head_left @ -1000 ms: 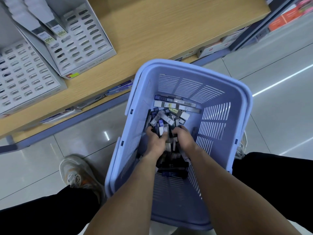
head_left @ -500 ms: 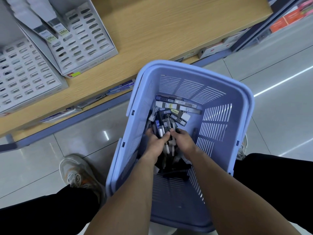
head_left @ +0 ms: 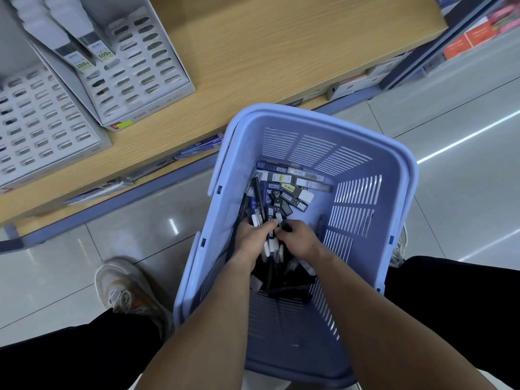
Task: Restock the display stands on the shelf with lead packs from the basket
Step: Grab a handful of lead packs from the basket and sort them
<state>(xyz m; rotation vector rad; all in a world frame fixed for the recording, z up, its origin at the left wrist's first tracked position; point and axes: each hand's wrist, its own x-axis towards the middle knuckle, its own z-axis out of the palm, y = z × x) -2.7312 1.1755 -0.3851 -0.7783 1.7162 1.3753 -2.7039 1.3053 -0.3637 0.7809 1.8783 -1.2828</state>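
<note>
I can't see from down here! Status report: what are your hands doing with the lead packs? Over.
Left grip and right grip in the basket, both holding lead packs. Display stands on the shelf untouched. Path looks clear, over.

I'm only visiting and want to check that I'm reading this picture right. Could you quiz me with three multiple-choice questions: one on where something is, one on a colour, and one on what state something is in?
1. Where are the left hand and the right hand?
A. on a keyboard
B. down in the basket
C. in a sink

2. What colour is the basket?
A. red
B. green
C. pale blue

3. What is the left hand doing?
A. lying flat and empty
B. gripping lead packs
C. holding a cup

Answers:
1 B: both arms reach down between the basket's slotted walls.
2 C: its rim and walls are pale blue all round.
3 B: its fingers curl round several packs from the heap.
</note>
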